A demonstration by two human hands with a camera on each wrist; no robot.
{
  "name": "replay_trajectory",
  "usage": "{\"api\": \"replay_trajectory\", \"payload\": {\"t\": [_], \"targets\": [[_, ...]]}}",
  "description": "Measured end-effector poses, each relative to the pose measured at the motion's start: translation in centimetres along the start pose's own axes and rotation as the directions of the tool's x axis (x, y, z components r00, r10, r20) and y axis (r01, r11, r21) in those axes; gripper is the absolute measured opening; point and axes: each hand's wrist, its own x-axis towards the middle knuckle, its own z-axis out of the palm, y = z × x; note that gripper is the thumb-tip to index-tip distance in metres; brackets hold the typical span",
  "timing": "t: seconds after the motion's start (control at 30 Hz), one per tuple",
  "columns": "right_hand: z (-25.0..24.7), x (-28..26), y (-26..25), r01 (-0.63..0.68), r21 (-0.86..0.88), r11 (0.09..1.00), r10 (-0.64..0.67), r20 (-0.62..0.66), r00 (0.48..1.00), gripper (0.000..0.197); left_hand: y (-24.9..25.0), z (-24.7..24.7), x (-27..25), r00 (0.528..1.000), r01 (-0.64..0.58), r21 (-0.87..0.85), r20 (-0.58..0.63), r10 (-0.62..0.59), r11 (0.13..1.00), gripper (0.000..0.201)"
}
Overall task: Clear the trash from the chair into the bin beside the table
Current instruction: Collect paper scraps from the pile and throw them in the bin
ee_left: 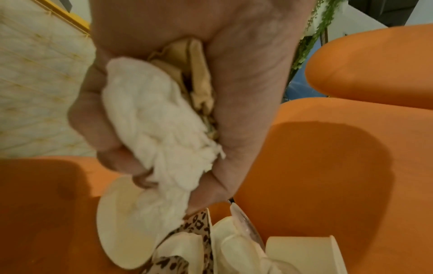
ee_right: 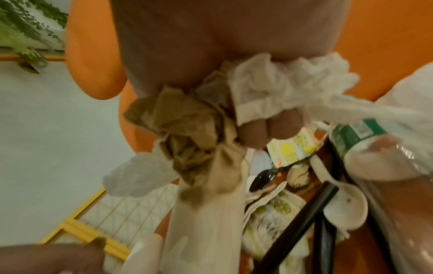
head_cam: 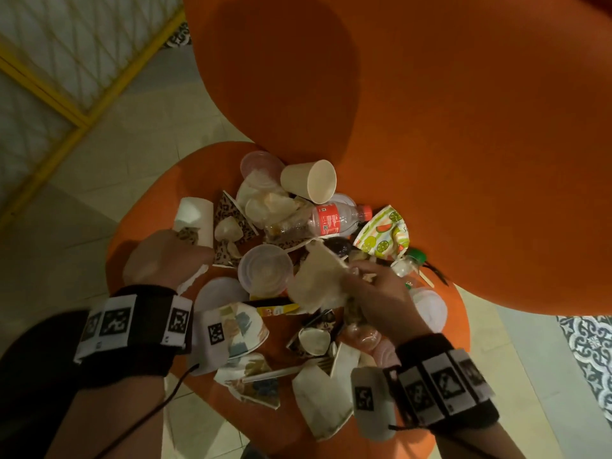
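Note:
An orange chair [head_cam: 414,94] has its seat heaped with trash: paper cups [head_cam: 308,180], a clear bottle with a red label [head_cam: 334,218], plastic lids [head_cam: 265,270], leopard-print scraps and a fruit-print plate [head_cam: 384,233]. My left hand [head_cam: 165,256] hovers over the pile's left side, fingers curled round a crumpled white napkin [ee_left: 159,126] with tan paper behind it. My right hand [head_cam: 374,293] is over the pile's right middle, gripping crumpled brown paper [ee_right: 187,129], white tissue [ee_right: 281,89] and a torn cream paper piece [head_cam: 314,279]. No bin is in view.
A green-capped bottle [head_cam: 412,260], a black spoon [ee_right: 262,178], a white spoon [ee_right: 344,204] and a black stick [ee_right: 297,222] lie among the trash on the right. Tiled floor [head_cam: 82,210] surrounds the chair; a yellow-framed panel [head_cam: 49,67] stands at the far left.

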Motion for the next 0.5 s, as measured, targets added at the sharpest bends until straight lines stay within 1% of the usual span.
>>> {"api": "replay_trajectory", "payload": {"t": [0.07,0.13,0.17,0.2,0.27,0.3,0.33,0.37,0.4,0.43,0.5], "targets": [[1.2,-0.6,0.1,0.003,-0.086,0.996,-0.001,0.034,0.999,0.011,0.5,-0.1,-0.7,0.999,-0.024,-0.033,-0.024,0.023,0.999,0.030],[1.8,-0.8,0.6,0.017,-0.168,0.986,-0.007,0.059,0.998,0.024,1.1,0.0,-1.4,0.998,-0.056,-0.064,-0.046,0.053,0.996,0.029],[1.6,-0.7,0.7,0.017,-0.186,0.982,-0.010,0.039,0.999,0.027,1.3,0.1,-1.7,0.996,-0.072,-0.074,-0.055,0.068,0.995,0.027],[1.1,-0.6,0.8,0.020,-0.172,0.985,-0.020,-0.002,1.000,0.024,1.6,0.3,-1.8,0.994,-0.096,-0.083,-0.066,0.090,0.992,0.026],[-0.6,0.0,0.9,0.010,-0.086,0.996,-0.020,-0.114,0.993,0.012,2.1,0.6,-2.2,0.985,-0.151,-0.082,-0.097,0.143,0.985,0.024],[-1.7,0.6,1.0,0.010,-0.077,0.997,-0.023,-0.176,0.984,0.016,2.3,0.7,-2.5,0.981,-0.165,-0.083,-0.112,0.156,0.983,0.023],[-2.6,1.3,0.9,-0.015,-0.126,0.992,-0.013,-0.218,0.976,0.019,2.5,0.9,-2.7,0.980,-0.171,-0.086,-0.121,0.160,0.982,0.023],[-3.3,2.2,0.8,-0.054,-0.210,0.976,0.001,-0.241,0.971,0.019,2.7,1.0,-2.9,0.978,-0.174,-0.085,-0.129,0.162,0.981,0.022],[-3.7,3.2,0.5,-0.100,-0.338,0.936,0.014,-0.248,0.969,0.018,2.8,1.2,-3.1,0.977,-0.178,-0.080,-0.134,0.166,0.981,0.021],[-3.7,4.3,0.3,-0.145,-0.487,0.861,0.024,-0.245,0.969,0.019,2.9,1.3,-3.3,0.976,-0.182,-0.078,-0.134,0.170,0.980,0.020],[-3.0,6.5,0.0,-0.184,-0.726,0.662,0.042,-0.209,0.977,0.024,3.2,1.5,-3.8,0.974,-0.193,-0.089,-0.136,0.180,0.977,0.022]]}}
